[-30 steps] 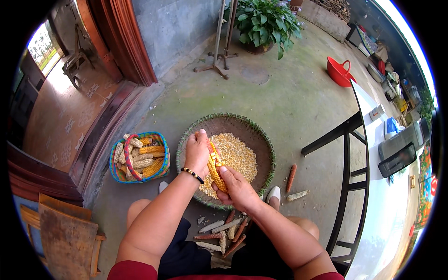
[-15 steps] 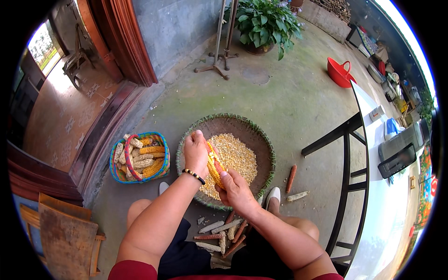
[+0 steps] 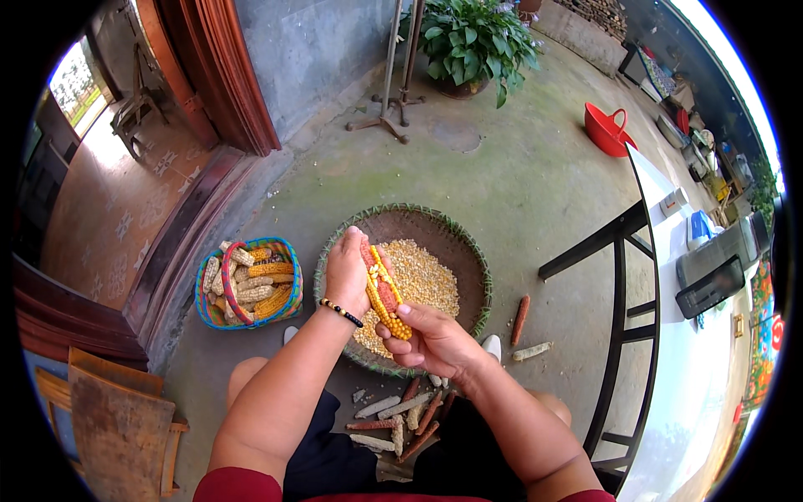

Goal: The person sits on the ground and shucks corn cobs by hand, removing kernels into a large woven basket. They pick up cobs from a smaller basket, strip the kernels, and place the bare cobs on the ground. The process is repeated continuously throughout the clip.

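My left hand (image 3: 345, 272) is wrapped round the upper part of a corn cob (image 3: 386, 294), with a beaded bracelet on that wrist. Patches of the cob are stripped to the reddish core, while rows of yellow kernels still cling to it. At its lower end, my right hand (image 3: 437, 339) grips it with the thumb on top and the fingers curled beneath. Directly below both hands is a round woven basket (image 3: 478, 268) with a green-bound rim. Loose pale-yellow kernels (image 3: 428, 272) cover much of its bottom.
A colourful handled basket (image 3: 297, 276) of corn cobs stands at the left. Bare cobs (image 3: 381, 407) lie between my feet, and a red one (image 3: 521, 320) to the right. A black-legged table (image 3: 686, 360), a red basin (image 3: 606, 130), a potted plant (image 3: 481, 46) and a wooden chair (image 3: 117, 427) surround me.
The cob has turned in my hands, so more of its bare red core shows. My right hand has shifted slightly right and rolled, its fingers now more beneath the cob.
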Available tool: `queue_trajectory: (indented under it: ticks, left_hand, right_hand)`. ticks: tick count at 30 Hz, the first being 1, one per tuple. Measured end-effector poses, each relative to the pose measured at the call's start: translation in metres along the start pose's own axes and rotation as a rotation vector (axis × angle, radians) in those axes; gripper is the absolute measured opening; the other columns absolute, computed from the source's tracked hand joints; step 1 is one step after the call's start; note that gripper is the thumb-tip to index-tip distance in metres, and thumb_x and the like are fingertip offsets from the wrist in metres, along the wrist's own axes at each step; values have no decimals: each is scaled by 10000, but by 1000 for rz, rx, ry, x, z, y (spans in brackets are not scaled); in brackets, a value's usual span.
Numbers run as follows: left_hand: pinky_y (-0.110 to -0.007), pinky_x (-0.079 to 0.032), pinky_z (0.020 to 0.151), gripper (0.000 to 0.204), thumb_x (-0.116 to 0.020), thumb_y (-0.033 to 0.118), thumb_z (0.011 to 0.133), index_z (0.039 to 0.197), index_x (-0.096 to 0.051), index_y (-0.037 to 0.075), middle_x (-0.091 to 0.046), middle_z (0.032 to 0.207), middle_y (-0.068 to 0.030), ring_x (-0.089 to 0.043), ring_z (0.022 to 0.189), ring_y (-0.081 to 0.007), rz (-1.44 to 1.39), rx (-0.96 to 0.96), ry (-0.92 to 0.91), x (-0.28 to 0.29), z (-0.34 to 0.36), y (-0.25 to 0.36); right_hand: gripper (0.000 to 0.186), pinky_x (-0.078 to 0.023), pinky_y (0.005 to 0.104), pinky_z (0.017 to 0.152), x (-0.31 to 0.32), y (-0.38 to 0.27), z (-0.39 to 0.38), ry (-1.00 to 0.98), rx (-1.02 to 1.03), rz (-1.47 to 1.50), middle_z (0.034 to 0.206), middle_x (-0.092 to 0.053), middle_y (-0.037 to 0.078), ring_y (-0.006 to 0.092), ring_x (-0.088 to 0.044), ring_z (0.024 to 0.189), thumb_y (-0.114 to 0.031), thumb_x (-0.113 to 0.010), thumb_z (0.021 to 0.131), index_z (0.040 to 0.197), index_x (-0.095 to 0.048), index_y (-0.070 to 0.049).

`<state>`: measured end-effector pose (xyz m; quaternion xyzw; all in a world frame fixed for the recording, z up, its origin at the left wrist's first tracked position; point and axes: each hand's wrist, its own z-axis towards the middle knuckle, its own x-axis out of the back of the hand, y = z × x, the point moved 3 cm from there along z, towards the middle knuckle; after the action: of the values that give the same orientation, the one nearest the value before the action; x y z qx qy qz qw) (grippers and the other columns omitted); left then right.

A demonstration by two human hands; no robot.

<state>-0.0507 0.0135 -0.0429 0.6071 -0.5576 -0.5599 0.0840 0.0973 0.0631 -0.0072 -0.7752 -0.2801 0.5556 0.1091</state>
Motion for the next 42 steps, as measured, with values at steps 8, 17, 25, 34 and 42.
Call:
queue_trajectory:
  ticks: [8, 17, 25, 34, 42]
  left_hand:
    - [-348, -489, 472, 273, -412, 342, 978, 940, -413, 71, -522, 697, -105, -553, 543, -216, 79, -33, 80, 1, -3, -3]
    - [-366, -484, 463, 251, -415, 331, 974, 916, -401, 87, -519, 693, -103, -551, 529, -229, 55, -46, 125, 5, 0, -3]
    - [-368, -486, 475, 252, -410, 336, 975, 921, -405, 89, -519, 710, -100, -551, 540, -226, 107, -85, 129, 4, 2, -2]
    - [-376, -484, 525, 277, -397, 353, 979, 916, -415, 84, -517, 737, -96, -542, 605, -227, -48, -27, 92, 6, 4, 5]
    - [-367, -495, 467, 275, -409, 358, 974, 924, -413, 88, -521, 696, -92, -555, 538, -225, 143, -166, 166, 3, -2, 1]
  right_hand:
    - [316, -300, 203, 445, 4, 6, 6, 103, -26, -32, 872, -517, 65, 88, -415, 579, -324, -338, 1004, 1128, -446, -54]
    - [361, -288, 208, 449, -2, 6, 1, 206, 202, -562, 770, -471, 12, 60, -376, 532, -310, -404, 992, 1270, -406, -80]
    - [312, -346, 223, 434, 9, 3, 5, 229, 95, -344, 784, -520, 33, 98, -456, 560, -316, -347, 1001, 1136, -469, -62]
    - [279, -291, 212, 434, -4, -4, -2, 45, 69, -125, 790, -509, 35, 92, -408, 550, -276, -432, 984, 1155, -446, -55]
    - [230, -214, 205, 400, 5, 14, 2, 269, 40, -184, 734, -442, 10, 52, -270, 490, -322, -443, 981, 1000, -440, -93]
